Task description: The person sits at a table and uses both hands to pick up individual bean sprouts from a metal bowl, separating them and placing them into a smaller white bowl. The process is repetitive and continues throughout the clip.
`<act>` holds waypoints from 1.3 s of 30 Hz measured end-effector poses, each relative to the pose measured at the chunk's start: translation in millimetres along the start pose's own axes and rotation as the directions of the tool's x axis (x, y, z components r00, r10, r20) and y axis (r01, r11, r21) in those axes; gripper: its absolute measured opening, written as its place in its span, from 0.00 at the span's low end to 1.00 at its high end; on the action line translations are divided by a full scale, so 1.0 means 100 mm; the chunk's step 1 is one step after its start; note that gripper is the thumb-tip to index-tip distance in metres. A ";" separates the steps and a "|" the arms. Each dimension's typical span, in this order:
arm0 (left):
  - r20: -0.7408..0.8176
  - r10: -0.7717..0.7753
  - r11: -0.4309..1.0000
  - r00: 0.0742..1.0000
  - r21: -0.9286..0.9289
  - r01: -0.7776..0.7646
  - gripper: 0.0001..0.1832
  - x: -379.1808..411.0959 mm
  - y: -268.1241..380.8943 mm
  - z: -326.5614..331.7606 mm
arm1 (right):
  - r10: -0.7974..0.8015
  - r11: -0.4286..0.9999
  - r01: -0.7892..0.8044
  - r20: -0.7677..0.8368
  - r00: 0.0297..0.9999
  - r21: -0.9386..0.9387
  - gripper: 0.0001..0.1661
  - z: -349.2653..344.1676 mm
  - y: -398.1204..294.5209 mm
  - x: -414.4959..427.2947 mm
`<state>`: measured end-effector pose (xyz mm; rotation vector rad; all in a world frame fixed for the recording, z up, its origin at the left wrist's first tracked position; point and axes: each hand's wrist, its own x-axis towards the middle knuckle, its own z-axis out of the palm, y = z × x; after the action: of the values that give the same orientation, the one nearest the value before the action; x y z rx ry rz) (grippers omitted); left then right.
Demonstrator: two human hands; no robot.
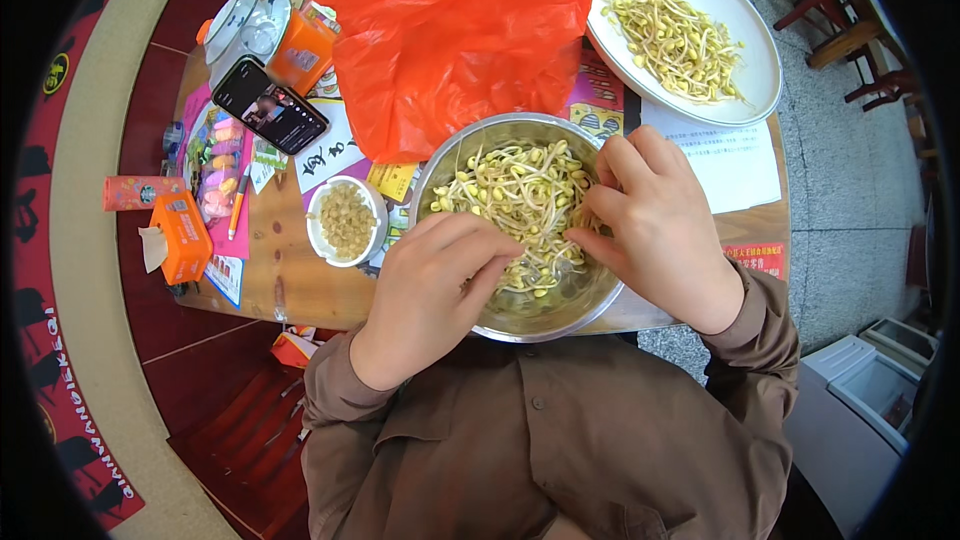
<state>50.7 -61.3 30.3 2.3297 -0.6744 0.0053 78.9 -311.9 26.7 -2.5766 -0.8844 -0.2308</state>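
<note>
A stainless steel bowl (439, 165) stands at the table's front edge, close against my body. Soybean sprouts (517, 187) with yellow heads and pale stems lie tangled inside it. Over the bowl's left front part is my left hand (442, 289), thumb and fingertips drawn together at the sprouts; whether a sprout is pinched there is too small to tell. My right hand (645, 217) reaches over the right rim, with some sprouts between its thumb and curled fingers. At the back right, a large white oval plate (757, 82) bears more soybean sprouts (675, 45).
A red plastic bag (465, 37) spreads behind the bowl. Left of it sit a small white dish (379, 206) of pale yellowish bits, a lit smartphone (270, 105), an orange pen (238, 202) and an orange tissue pack (186, 236). Printed paper (735, 172) lies under the plate.
</note>
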 end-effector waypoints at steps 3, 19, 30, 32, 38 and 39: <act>-0.063 -0.088 0.995 0.994 -0.044 0.085 0.06 -0.01 0.00 -0.05 | -0.013 0.987 0.014 0.006 1.000 -0.157 0.12 0.06 -0.07 0.03; -0.244 0.022 0.997 0.969 -0.063 -0.038 0.10 -0.22 0.15 -0.12 | 0.135 0.787 -0.092 -0.025 0.991 0.610 0.06 -0.06 -0.42 -0.07; -0.335 0.158 0.986 0.929 0.000 -0.167 0.18 -0.54 0.10 -0.09 | 0.081 0.705 -0.079 0.030 0.996 0.705 0.11 0.03 -0.69 -0.08; -0.333 0.082 0.997 0.939 0.020 -0.079 0.16 -0.63 0.02 -0.23 | 0.058 0.820 -0.028 -0.035 0.998 0.572 0.11 -0.01 -0.64 -0.04; -0.580 -0.425 0.902 0.695 -0.209 0.378 0.07 -0.73 -0.48 -0.49 | 0.077 0.987 -0.064 -0.088 0.993 0.146 0.09 0.14 -0.33 0.14; -0.560 -0.416 0.902 0.716 -0.153 0.404 0.07 -0.73 -0.55 -0.52 | 0.052 0.991 -0.043 -0.068 0.996 0.129 0.09 0.16 -0.31 0.16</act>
<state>22.6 39.7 21.0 2.2300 0.1630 0.4928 72.3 -274.3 26.7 -2.4522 -0.7849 -0.2419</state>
